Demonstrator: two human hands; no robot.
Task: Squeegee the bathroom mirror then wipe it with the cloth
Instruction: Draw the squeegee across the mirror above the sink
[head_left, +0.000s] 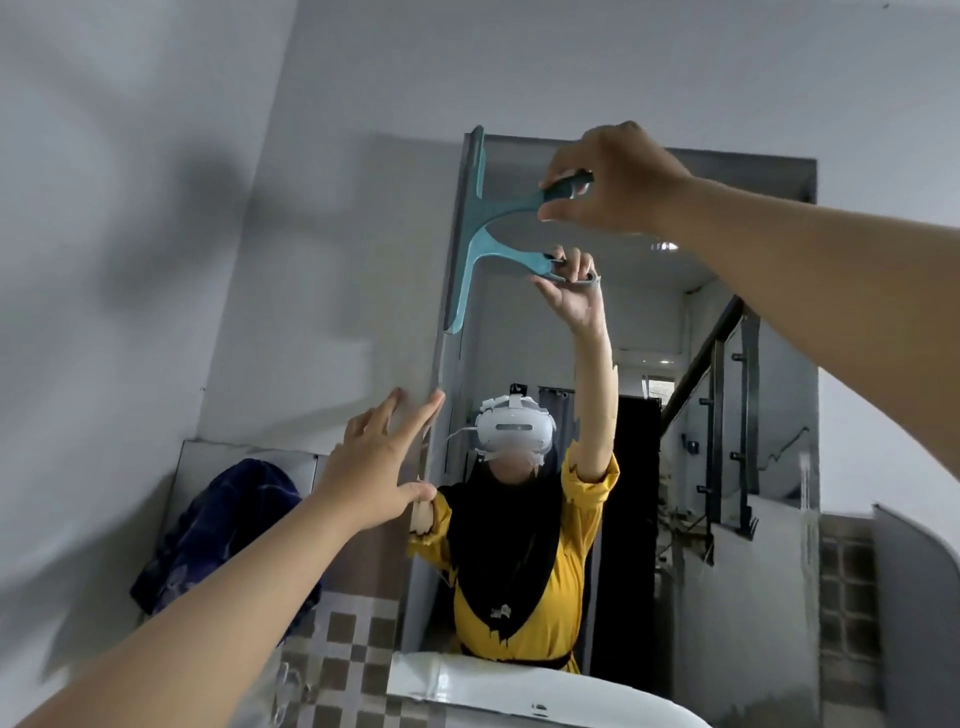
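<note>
at the mirror's (727, 415) left edge, one teal squeegee (475, 234) gripped by right hand (618, 182), left hand (379, 467) spread

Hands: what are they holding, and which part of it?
The right hand holds the teal squeegee by its handle end. The left hand holds nothing; its straight fingers reach the mirror at its left edge.

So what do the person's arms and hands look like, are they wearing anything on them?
Both forearms are bare, and no sleeves show on them directly. The left hand and right hand wear no gloves, and I can't see rings or a watch. In the mirror, the reflection shows yellow sleeves pushed up past the elbows.
</note>
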